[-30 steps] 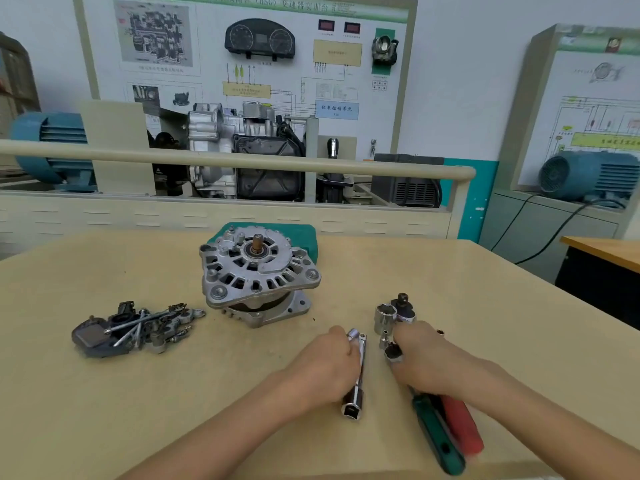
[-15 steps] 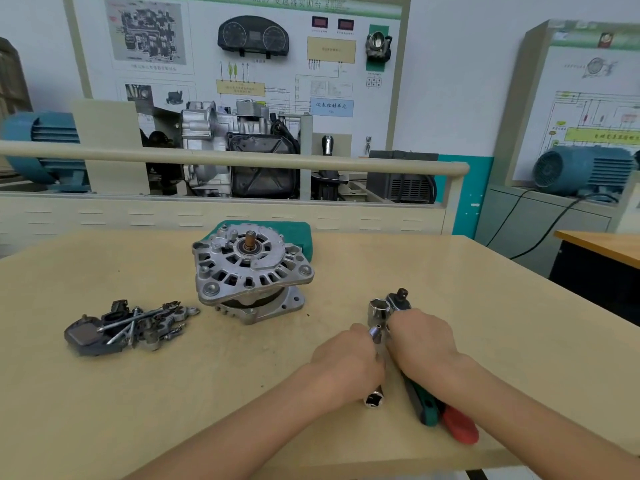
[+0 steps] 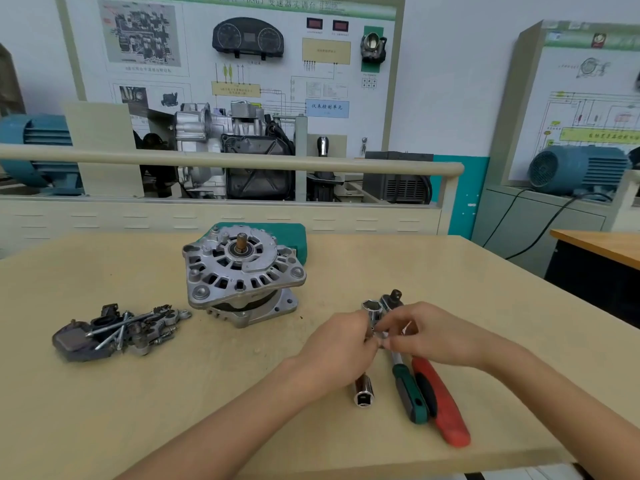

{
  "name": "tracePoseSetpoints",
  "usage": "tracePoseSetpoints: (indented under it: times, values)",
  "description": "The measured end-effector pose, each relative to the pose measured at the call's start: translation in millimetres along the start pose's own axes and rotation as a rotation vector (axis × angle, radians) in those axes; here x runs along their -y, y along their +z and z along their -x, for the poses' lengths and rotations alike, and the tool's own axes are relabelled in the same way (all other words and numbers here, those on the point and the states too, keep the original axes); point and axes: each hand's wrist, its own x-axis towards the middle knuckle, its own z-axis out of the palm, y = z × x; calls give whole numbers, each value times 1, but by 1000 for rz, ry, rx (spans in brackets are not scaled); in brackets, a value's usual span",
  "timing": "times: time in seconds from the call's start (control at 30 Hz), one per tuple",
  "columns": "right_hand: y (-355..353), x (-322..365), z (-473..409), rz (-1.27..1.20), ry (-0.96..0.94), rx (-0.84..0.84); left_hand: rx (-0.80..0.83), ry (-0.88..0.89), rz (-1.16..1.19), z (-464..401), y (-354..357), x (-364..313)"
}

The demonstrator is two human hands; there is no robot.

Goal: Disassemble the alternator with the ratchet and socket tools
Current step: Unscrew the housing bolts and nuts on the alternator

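Observation:
The silver alternator (image 3: 242, 275) stands on the beige table (image 3: 173, 393), shaft up, its top housing tilted. To its right my left hand (image 3: 341, 348) grips a chrome extension bar with a socket (image 3: 363, 393) whose open end points toward me. My right hand (image 3: 426, 332) pinches a small chrome piece at the bar's far end, next to a large hex socket (image 3: 372, 309). Under my right hand lie a green-handled ratchet (image 3: 410, 393) and a red-handled tool (image 3: 443, 407). The joint between my fingers is hidden.
A pile of removed parts and long bolts (image 3: 117, 330) lies at the left of the table. A green case (image 3: 294, 242) sits behind the alternator. Beyond the table stand a railing (image 3: 311, 164), a gearbox display and blue motors. The table's front edge is close.
Both hands came together at the extension bar's far end. My right hand moved off the ratchet handles onto the small piece; the bar now lies gripped under my left hand.

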Motion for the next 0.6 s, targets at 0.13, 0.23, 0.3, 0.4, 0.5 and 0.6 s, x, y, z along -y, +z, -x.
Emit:
tracePoseSetpoints:
  times: [0.13, 0.23, 0.3, 0.4, 0.5, 0.6]
  values:
    - [12, -3, 1, 115, -105, -19, -4, -54, 128, -3, 3, 2]
    - [13, -4, 1, 127, -103, -86, 48, -86, 219, -2, 4, 2]
    - [7, -3, 4, 121, -30, -70, 1, -81, 220, -2, 2, 6]
    - [-1, 1, 8, 158, 93, -57, -66, -81, 266, -1, -4, 12]
    - [6, 9, 8, 251, 174, -25, -13, -88, 293, -2, -8, 12]
    - [21, 13, 8, 333, 152, -37, -15, -36, 260, -2, -9, 10]
